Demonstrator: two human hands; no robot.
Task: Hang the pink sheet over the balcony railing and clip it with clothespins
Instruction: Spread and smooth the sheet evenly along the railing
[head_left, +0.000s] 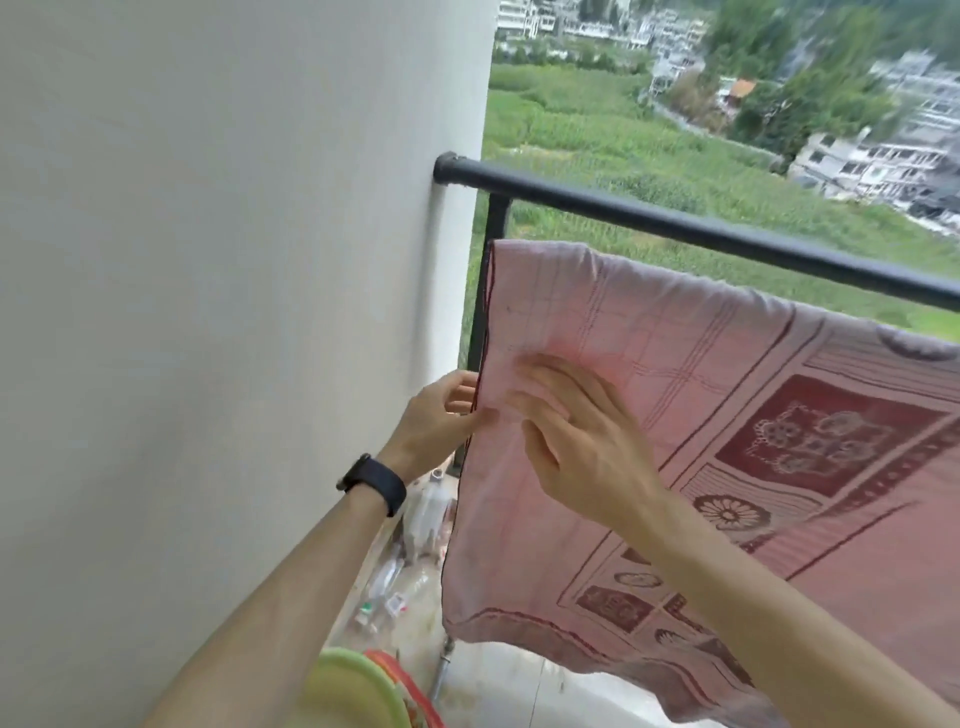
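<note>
Left grip: the left hand (441, 410) pinches the dark-stitched side edge of the pink sheet (675, 415), thumb on the near side and fingers curled behind the cloth.
Right grip: the right hand (576, 431) lies flat on the front of the sheet with its fingers spread and pressed on the fabric; it does not close around anything.
Hands together: the 2 hands are just beside each other, near the left edge of the sheet.
Pink sheet: it hangs over a lower bar of the balcony railing (675, 218) (the top black rail above it is bare), and its front falls down toward the floor, with a dark red flower pattern on the right part.
Railing: the top rail goes into the white wall (208, 260) at the left.
Wrist: a black watch (374, 483) sits on the left wrist.
Floor corner: some clear plastic bottles (410, 551) lie below the hands, beside the wall.
Bottom edge: a green and orange plastic thing (358, 696) is partly seen; I cannot tell what it is.
Outside: green fields (597, 130) and pale buildings, blurred.
</note>
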